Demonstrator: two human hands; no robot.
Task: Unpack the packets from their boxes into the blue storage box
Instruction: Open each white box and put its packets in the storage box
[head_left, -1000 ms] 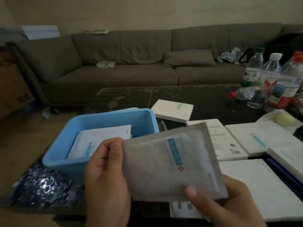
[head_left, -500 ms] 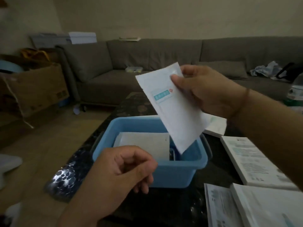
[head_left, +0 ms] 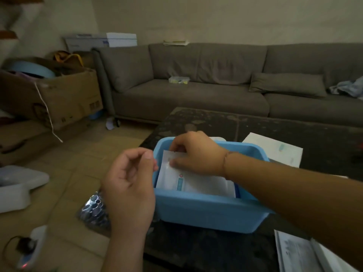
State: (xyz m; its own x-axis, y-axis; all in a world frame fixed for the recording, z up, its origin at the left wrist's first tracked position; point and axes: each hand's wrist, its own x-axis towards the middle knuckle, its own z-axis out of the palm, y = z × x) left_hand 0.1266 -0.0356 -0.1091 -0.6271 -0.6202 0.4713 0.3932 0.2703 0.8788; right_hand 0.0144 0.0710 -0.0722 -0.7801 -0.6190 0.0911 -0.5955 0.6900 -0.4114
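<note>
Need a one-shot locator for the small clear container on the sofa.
Start at the long grey sofa behind the dark table. On its left seat cushion sits a small clear container with yellowish contents. It is the only thing there; the pillow and crumpled cloth lie far right.

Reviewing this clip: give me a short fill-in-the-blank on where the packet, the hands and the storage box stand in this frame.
1. The right hand holds the white packet inside the ____ storage box.
2. The ____ hand, fingers loosely curled beside the storage box, has nothing in its grip.
3. Behind the dark table stands a grey ____.
4. Left of the sofa, the large box on the floor is made of ____.

Missing words: blue; left; sofa; cardboard
</note>
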